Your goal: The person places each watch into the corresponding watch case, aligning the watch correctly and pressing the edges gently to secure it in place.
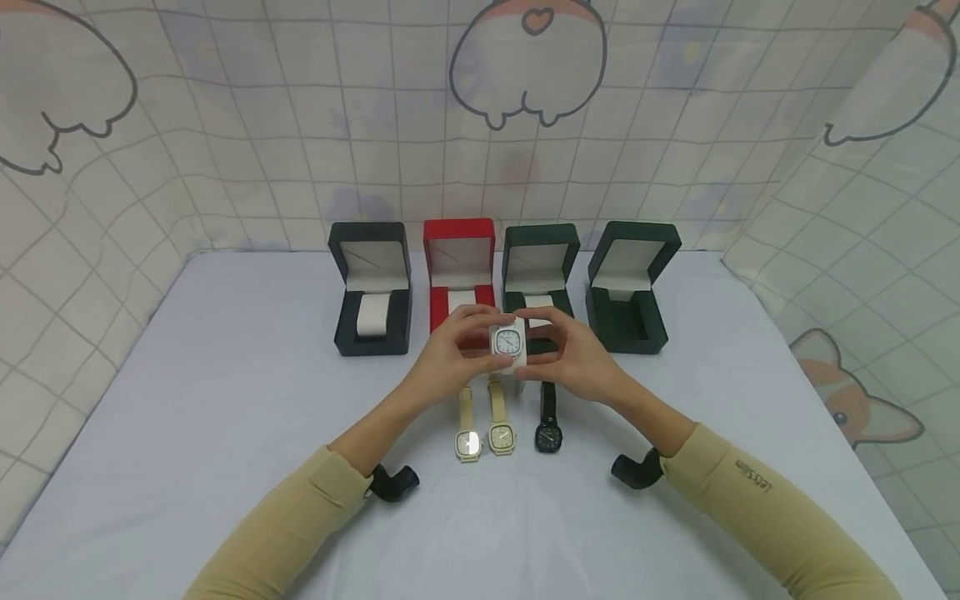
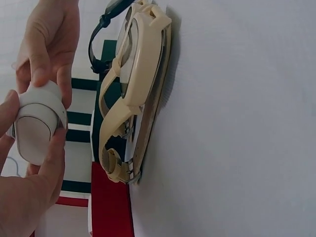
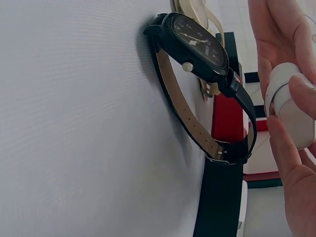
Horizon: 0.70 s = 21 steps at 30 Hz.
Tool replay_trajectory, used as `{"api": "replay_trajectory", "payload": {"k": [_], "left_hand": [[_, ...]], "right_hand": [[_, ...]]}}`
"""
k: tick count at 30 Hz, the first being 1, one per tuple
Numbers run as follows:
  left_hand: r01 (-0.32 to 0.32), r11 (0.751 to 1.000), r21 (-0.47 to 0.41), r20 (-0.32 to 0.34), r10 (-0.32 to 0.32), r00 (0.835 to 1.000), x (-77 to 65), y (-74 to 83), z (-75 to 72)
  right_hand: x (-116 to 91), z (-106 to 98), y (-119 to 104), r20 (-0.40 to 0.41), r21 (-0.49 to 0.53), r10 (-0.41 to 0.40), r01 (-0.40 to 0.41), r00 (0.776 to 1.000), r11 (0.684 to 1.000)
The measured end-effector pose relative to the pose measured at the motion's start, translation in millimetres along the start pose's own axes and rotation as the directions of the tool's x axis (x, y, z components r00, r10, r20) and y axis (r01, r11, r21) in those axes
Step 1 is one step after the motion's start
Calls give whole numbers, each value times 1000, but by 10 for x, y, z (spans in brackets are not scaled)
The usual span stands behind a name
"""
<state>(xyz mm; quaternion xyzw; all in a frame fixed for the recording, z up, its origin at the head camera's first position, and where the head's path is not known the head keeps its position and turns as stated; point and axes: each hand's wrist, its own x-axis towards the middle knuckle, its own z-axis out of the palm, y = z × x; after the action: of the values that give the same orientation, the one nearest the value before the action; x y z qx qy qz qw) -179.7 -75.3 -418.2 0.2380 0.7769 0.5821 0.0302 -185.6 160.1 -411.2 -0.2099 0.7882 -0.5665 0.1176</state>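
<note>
A white watch [image 1: 508, 341] with a squarish dial is wrapped around a white cushion [image 2: 33, 140], raised above the table in front of the boxes. My left hand [image 1: 462, 343] grips its left side between thumb and fingers. From the right, my right hand [image 1: 576, 354] holds the other side with its fingertips. The left wrist view shows the white strap [image 2: 43, 112] passing round the cushion. Below the hands lie two cream-coloured watches [image 1: 468, 445] and a black watch [image 1: 548, 437], their straps pointing toward the boxes.
Open behind the hands stand a black box [image 1: 343, 333], a red box [image 1: 459, 227], and two dark green boxes, the middle one [image 1: 542, 233] partly covered by my right hand. The rightmost green box [image 1: 652, 321] shows no cushion inside. A white cloth [image 1: 247, 358] covers the table.
</note>
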Motion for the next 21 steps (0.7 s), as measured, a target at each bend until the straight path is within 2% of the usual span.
{"api": "replay_trajectory", "payload": {"k": [10,21], "left_hand": [[11,1000,-29,5,-11,1000,11,-3,-13],[39,998,-39,-25,-40,999,-1,29,34]], "right_hand": [[14,11,-2,-7,-14,0,0,1000,1000],[6,-17,-4,11,-95,-37,38,999,995]]}}
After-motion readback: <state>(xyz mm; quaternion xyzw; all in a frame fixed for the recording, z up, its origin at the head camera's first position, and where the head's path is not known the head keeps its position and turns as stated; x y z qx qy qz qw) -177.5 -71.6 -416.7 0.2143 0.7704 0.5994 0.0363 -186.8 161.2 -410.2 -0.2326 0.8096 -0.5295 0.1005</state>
